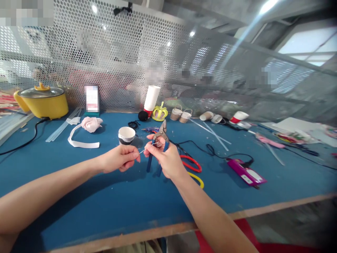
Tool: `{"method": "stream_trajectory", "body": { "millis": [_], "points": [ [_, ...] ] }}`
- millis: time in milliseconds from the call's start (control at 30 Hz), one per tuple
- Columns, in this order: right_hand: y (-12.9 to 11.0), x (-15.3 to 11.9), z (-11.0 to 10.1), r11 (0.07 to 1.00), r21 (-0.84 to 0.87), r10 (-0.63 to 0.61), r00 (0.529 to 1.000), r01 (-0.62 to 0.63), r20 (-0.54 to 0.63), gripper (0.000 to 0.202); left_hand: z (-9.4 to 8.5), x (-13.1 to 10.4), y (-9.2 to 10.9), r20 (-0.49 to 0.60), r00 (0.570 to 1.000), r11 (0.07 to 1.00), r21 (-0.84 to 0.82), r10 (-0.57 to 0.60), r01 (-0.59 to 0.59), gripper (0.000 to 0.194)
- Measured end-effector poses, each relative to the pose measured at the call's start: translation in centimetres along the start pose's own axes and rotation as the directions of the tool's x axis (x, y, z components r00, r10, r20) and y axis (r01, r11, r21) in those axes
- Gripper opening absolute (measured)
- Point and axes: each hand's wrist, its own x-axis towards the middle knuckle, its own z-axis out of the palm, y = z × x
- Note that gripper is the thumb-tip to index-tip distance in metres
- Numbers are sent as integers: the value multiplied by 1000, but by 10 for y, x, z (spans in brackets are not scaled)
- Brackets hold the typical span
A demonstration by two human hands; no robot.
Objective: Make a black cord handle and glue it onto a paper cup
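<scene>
My left hand (121, 159) is closed, pinching one end of a thin, twisted silvery wire (142, 151). The wire runs across to my right hand (168, 158), whose fingers also touch it. That hand is closed round blue-handled pliers (163, 128), their jaws pointing up and away from me. Just behind my left hand stands a white paper cup (126, 133) with a dark band near its base. A glue gun (150, 130), blue and partly hidden, lies beyond the pliers. Red-handled and yellow-handled tools (194, 164) show partly under my right wrist.
A yellow electric pot (50, 102) and a phone (92, 100) stand at the back left. White ribbon (84, 144) trails from a pale roll. Stacked cups (152, 98), a yellow crown-shaped piece (159, 113) and small baskets (185, 116) line the mesh panel. A corded purple power strip (246, 173) lies right.
</scene>
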Motion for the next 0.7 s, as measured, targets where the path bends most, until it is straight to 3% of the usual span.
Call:
{"method": "stream_trajectory", "body": {
  "millis": [100,200,333,433,700],
  "points": [
    [-2,0,0,998,26,49,998,-51,50,32,-8,1,-4,138,990,992,-121,-22,38,31],
    [-1,1,-1,998,36,53,997,-54,48,35,-12,2,-7,167,986,988,-146,-27,51,29],
    [2,3,-3,1000,22,5,1000,-5,10,34,-9,1,-7,144,989,996,-79,-22,33,28],
    [1,2,-4,1000,-10,-21,1000,21,13,33,-3,0,-3,61,998,998,56,13,-16,26],
    [-6,1,-4,999,-23,44,998,-43,42,33,-1,0,-1,-15,1000,985,172,22,-20,28]
  ]
}}
